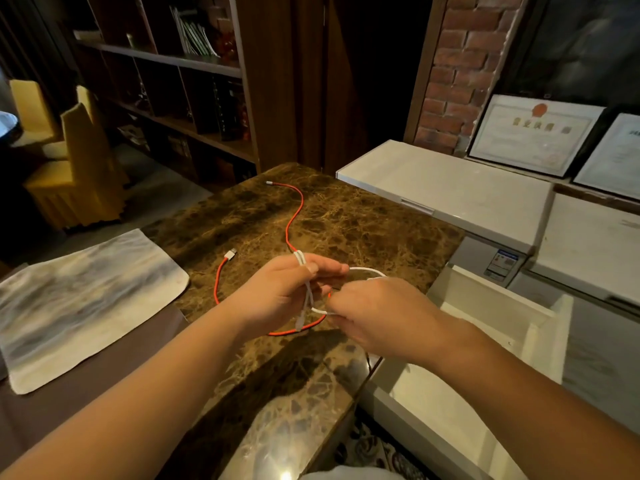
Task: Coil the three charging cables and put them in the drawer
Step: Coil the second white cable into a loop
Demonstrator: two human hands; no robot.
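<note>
A white charging cable (363, 270) is looped between both hands above the brown marble counter (363, 230). My left hand (280, 292) grips its strands, and the plug ends stick out above and below the fingers. My right hand (377, 313) pinches the loop on its right side. Under the hands a red cable (294, 216) lies uncoiled on the counter, snaking from a far plug to a near white plug. A white drawer (485, 341) stands open at the right, just below my right hand; the part of its inside that shows holds no cable.
A grey-white cloth mat (79, 299) lies on the counter's left part. White chest-like units (450, 188) stand behind the drawer, with framed certificates (533, 133) against the brick wall. Dark shelves (180, 98) and yellow chairs (76, 168) fill the far left.
</note>
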